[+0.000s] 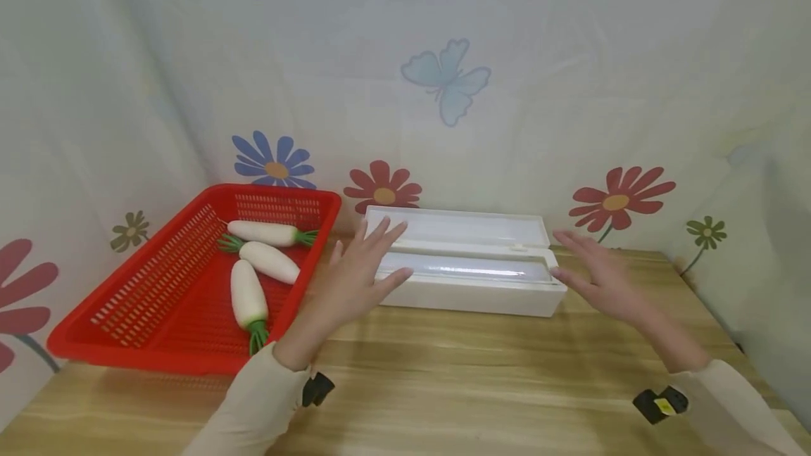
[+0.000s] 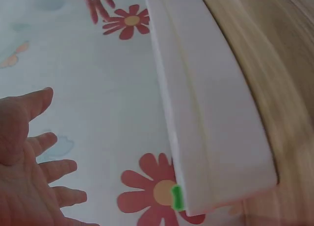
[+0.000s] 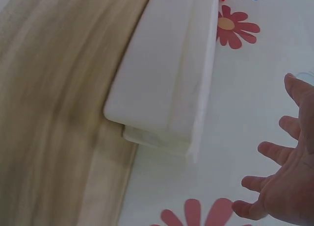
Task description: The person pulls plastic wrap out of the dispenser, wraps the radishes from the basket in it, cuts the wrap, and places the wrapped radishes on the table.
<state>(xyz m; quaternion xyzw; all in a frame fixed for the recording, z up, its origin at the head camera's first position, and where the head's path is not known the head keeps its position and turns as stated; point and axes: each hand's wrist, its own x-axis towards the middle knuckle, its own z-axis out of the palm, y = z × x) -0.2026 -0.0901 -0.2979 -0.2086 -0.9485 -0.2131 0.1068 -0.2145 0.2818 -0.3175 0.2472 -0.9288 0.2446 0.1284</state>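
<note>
A long white cling film dispenser (image 1: 472, 296) lies on the table with its lid (image 1: 456, 226) tipped back against the far side. Inside it shows a shiny clear roll of film (image 1: 469, 267). My left hand (image 1: 357, 269) is held over the dispenser's left end, fingers spread and holding nothing. Off the right end, my right hand (image 1: 602, 276) is likewise spread, with nothing in it. Both wrist views show straight fingers apart from the dispenser's white side (image 2: 230, 113). A small green piece (image 2: 177, 197) shows at one end of it.
To the left stands a red plastic basket (image 1: 142, 356) with three white radishes (image 1: 248, 294) with green tops. The wooden table (image 1: 456, 378) ends at a flower-patterned cloth (image 1: 538, 104) behind and at the sides. Dark wrist cameras (image 1: 659, 405) sit on both sleeves.
</note>
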